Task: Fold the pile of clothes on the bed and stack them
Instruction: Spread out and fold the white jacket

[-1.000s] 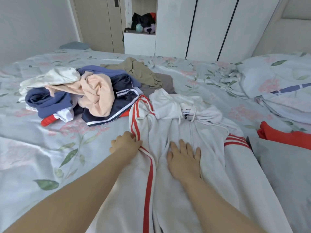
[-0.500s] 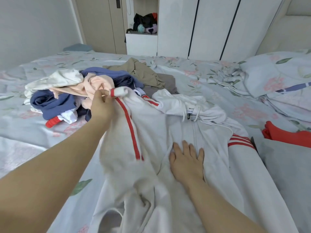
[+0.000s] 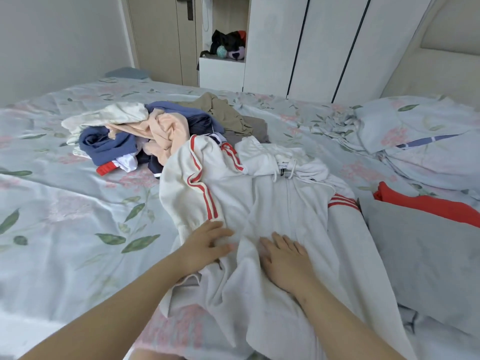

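Note:
A white zip hoodie (image 3: 280,211) with red stripes lies spread on the floral bed sheet (image 3: 65,209) in front of me. Its left sleeve (image 3: 192,188) is folded in over the body, cuff near my left hand (image 3: 207,246). That hand rests on the hoodie's body beside the cuff, its fingers curled round a fold of cloth. My right hand (image 3: 285,258) presses flat on the hoodie's middle, fingers straight. Behind the hoodie sits the pile of clothes (image 3: 135,136): cream, peach, blue and navy pieces, with a khaki garment (image 3: 220,113) further back.
A folded grey garment (image 3: 426,255) lies at the right with a red one (image 3: 426,203) behind it. Pillows (image 3: 420,136) lie at the far right. White wardrobe doors (image 3: 324,45) and a shelf niche with soft toys (image 3: 228,45) stand beyond the bed.
My left hand lifted the striped sleeve, carried it over the hoodie's body and came down beside my right hand. The right hand stayed pressed on the hoodie.

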